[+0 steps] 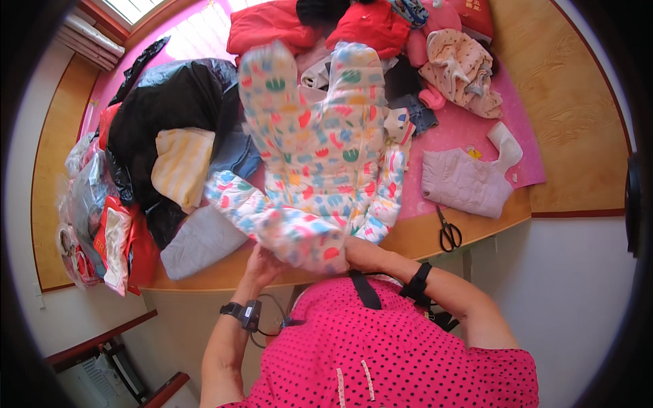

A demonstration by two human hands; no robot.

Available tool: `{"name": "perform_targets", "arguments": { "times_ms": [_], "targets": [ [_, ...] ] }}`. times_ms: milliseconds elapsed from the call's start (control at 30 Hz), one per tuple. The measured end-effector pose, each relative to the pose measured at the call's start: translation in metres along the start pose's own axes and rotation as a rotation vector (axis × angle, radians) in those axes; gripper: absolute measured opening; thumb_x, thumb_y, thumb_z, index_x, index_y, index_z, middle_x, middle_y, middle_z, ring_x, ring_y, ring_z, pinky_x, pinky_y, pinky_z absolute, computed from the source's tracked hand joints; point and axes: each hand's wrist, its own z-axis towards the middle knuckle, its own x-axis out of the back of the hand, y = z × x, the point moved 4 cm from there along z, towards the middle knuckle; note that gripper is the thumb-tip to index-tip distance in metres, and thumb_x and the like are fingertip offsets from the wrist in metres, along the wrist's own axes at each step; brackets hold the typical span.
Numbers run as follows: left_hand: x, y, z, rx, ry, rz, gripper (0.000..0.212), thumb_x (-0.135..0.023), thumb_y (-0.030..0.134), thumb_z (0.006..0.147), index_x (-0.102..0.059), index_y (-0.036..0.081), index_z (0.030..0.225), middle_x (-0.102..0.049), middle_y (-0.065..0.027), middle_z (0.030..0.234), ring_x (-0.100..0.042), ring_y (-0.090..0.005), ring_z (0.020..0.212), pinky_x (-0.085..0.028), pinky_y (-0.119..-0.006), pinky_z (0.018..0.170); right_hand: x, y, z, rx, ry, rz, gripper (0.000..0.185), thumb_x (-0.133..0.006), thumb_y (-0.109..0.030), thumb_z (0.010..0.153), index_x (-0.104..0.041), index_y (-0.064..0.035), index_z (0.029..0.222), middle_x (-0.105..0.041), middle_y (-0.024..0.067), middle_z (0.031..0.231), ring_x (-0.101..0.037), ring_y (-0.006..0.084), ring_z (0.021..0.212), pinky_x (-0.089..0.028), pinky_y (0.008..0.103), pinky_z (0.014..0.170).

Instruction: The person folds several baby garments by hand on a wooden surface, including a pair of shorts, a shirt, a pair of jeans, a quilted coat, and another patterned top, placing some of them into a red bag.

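Observation:
A padded child's snowsuit [321, 148] with a colourful print on white lies spread over the table, its legs pointing away from me and its sleeves out to both sides. At the table's front edge its near end is folded up and blurred. My left hand [265, 266] is at the left underside of this near end, fingers partly hidden by the cloth. My right hand [361, 253] is at its right side, with the fingers hidden under or behind the fabric. A folded grey cloth [201, 244] lies left of the suit, below a yellow striped folded cloth [183, 166].
Black scissors [450, 235] and a folded lilac quilted garment [467, 181] lie to the right. A black plastic bag [163, 112] and filled clear bags [86, 178] stand left. Red garments [370, 28] and a crumpled pink printed garment [459, 66] are piled at the back.

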Motion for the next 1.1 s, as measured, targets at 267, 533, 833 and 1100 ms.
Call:
{"name": "perform_targets", "arguments": {
  "times_ms": [267, 533, 833, 1100],
  "targets": [
    [0.073, 0.011, -0.044, -0.232, 0.649, 0.422, 0.053, -0.060, 0.049, 0.090, -0.054, 0.008, 0.123, -0.059, -0.0107, 0.115, -0.061, -0.0249, 0.099, -0.049, -0.042, 0.082, 0.047, -0.008, -0.049, 0.155, 0.201, -0.601, 0.013, -0.059, -0.009, 0.081, -0.066, -0.0040, 0.090, -0.063, 0.0136, 0.094, -0.061, 0.0324, 0.091, -0.049, 0.0406, 0.081],
    [-0.093, 0.074, -0.018, -0.925, 0.341, 1.485, 0.054, -0.078, 0.022, 0.076, -0.055, 0.002, 0.121, -0.057, -0.0151, 0.118, -0.056, -0.0282, 0.111, -0.043, -0.037, 0.095, 0.122, 0.056, -0.115, -0.521, 0.844, 0.180, 0.025, -0.067, -0.027, 0.087, -0.060, -0.0045, 0.096, -0.059, 0.0036, 0.077, -0.063, 0.0130, 0.066, -0.050, 0.0249, 0.051],
    [-0.111, 0.043, 0.021, -0.427, -0.140, 1.931, 0.048, -0.078, 0.020, 0.068, -0.064, 0.010, 0.113, -0.062, -0.0132, 0.100, -0.059, -0.0332, 0.097, -0.047, -0.040, 0.083, 0.140, 0.053, -0.114, -0.245, 1.210, 0.498, 0.048, -0.076, -0.025, 0.082, -0.051, 0.0004, 0.114, -0.061, 0.0065, 0.102, -0.060, 0.0161, 0.092, -0.051, 0.0322, 0.075],
    [-0.062, 0.006, -0.070, 0.067, -0.338, 1.616, 0.037, -0.077, 0.015, 0.071, -0.066, 0.009, 0.106, -0.065, -0.0137, 0.105, -0.061, -0.0304, 0.097, -0.048, -0.038, 0.086, 0.138, -0.003, -0.093, -0.058, 1.175, -0.237, 0.031, -0.066, -0.010, 0.085, -0.058, 0.0016, 0.113, -0.065, 0.0062, 0.103, -0.060, 0.0135, 0.089, -0.047, 0.0292, 0.081]
  ]
}}
